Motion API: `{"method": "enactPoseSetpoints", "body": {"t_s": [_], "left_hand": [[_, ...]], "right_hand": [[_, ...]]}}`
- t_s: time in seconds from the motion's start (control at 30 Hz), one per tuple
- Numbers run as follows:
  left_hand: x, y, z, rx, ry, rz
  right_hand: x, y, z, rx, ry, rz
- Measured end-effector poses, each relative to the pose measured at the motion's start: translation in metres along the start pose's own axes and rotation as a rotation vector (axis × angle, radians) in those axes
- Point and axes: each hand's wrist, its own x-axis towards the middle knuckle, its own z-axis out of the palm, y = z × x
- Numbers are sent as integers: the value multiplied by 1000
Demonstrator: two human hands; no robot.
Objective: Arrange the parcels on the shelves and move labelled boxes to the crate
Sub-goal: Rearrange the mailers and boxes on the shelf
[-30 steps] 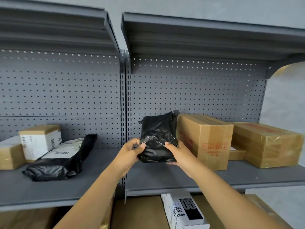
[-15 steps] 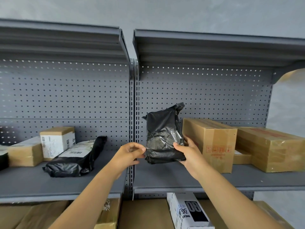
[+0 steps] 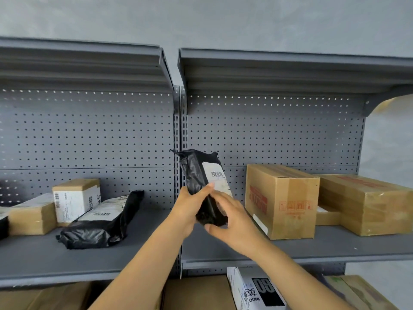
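Observation:
A black plastic-wrapped parcel [image 3: 199,173] with a white barcode label facing right is held upright in the air, in front of the joint between the two grey shelf units. My left hand [image 3: 187,209] grips its left side with the thumb across the front. My right hand [image 3: 228,218] curls round its lower end from the right. A second black parcel [image 3: 100,224] with a white label lies on the left shelf [image 3: 44,262]. A brown carton [image 3: 283,202] with red print stands on the right shelf [image 3: 335,247].
A small box with a white label [image 3: 76,200] and a brown box [image 3: 31,218] sit at the far left. A flat taped carton [image 3: 366,202] lies at the far right. Below the shelves are cartons and a white-and-black box [image 3: 257,289].
The parcel has been lifted and turned so its white label now shows. My left hand, off it half a second ago, has taken hold again. My right hand slid down to its lower end.

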Motion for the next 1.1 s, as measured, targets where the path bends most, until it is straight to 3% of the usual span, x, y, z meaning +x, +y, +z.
{"method": "enactPoseSetpoints", "body": {"t_s": [0.1,0.2,0.27,0.43,0.53,0.7,0.93,1.1], "left_hand": [[6,-5,-15,-96,6,-20],[3,-5,-28,-204,-104,-27],[-1,-3,-36,-251,-163,-22],[-3,-1,-49,-233,-217,-50],[-1,-1,-53,-83,-185,-57],[12,1,-76,205,28,-65],[35,-3,-137,615,118,-127],[41,1,-157,916,156,-79]], "right_hand": [[-2,0,-7,93,-22,54],[0,8,-16,84,146,164],[2,15,-24,136,156,291],[6,25,-25,685,-5,544],[9,20,-16,804,-7,540],[24,7,10,735,4,591],[60,-14,67,621,-207,643],[82,-20,101,501,-258,610]]}}
